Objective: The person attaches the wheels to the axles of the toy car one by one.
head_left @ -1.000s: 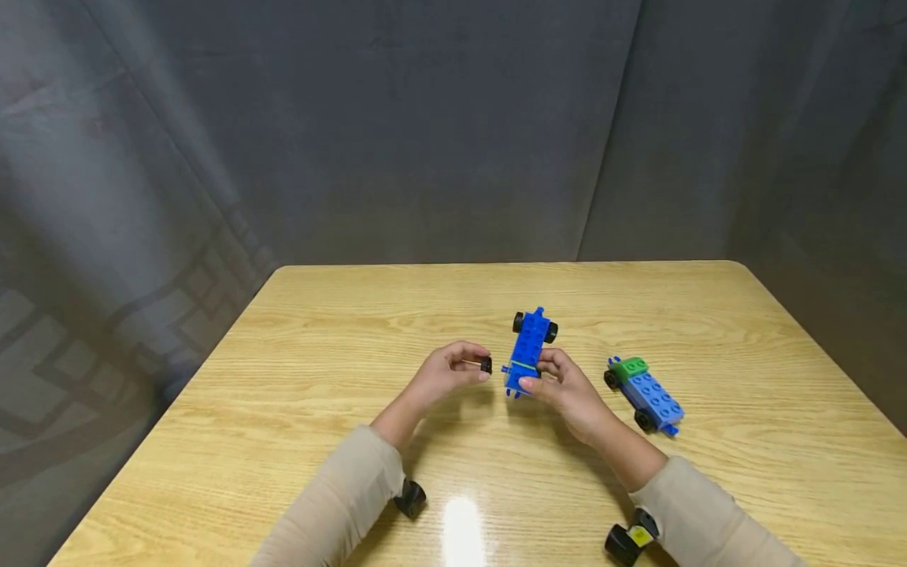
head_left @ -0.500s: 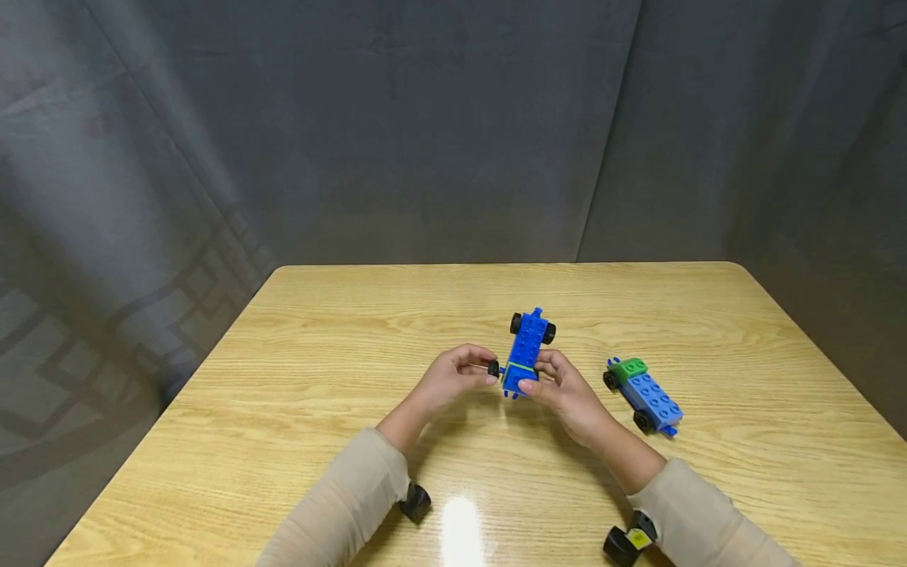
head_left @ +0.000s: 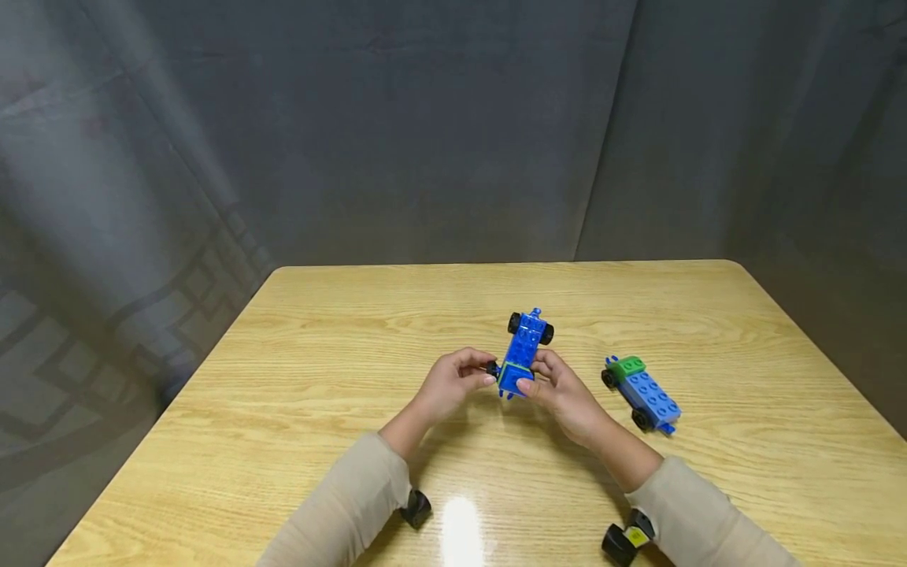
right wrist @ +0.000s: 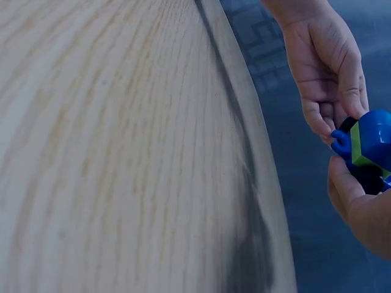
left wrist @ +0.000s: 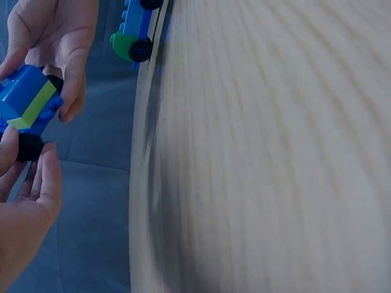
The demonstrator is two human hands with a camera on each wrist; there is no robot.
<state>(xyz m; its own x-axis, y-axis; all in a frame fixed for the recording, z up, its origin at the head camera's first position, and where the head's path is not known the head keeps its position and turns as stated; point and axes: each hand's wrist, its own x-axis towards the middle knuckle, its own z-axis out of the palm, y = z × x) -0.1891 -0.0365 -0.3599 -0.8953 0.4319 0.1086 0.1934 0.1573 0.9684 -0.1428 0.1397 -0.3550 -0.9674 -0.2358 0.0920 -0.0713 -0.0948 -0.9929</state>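
My right hand (head_left: pixel 569 400) grips a blue toy car (head_left: pixel 523 348) by its near end and holds it up over the table, its far end tilted away. Black wheels show on both sides of that far end. Between thumb and fingers of my left hand (head_left: pixel 448 386) is a small black wheel (left wrist: pixel 29 147), right against the car's near left side. In the left wrist view a yellow-green layer runs between the blue parts of the car. The right wrist view catches the car's blue rounded end (right wrist: pixel 374 131) and a blue hook, with both hands around it.
A second toy car (head_left: pixel 648 395), light blue with a green front and black wheels, rests on the wooden table (head_left: pixel 340 331) to the right. Black wrist cameras (head_left: pixel 416 509) hang under both sleeves. A grey curtain (head_left: pixel 425 142) stands behind the table.
My left hand has moved right, bringing the wheel from a gap beside the car up to its near left side. The held car has shifted slightly left.
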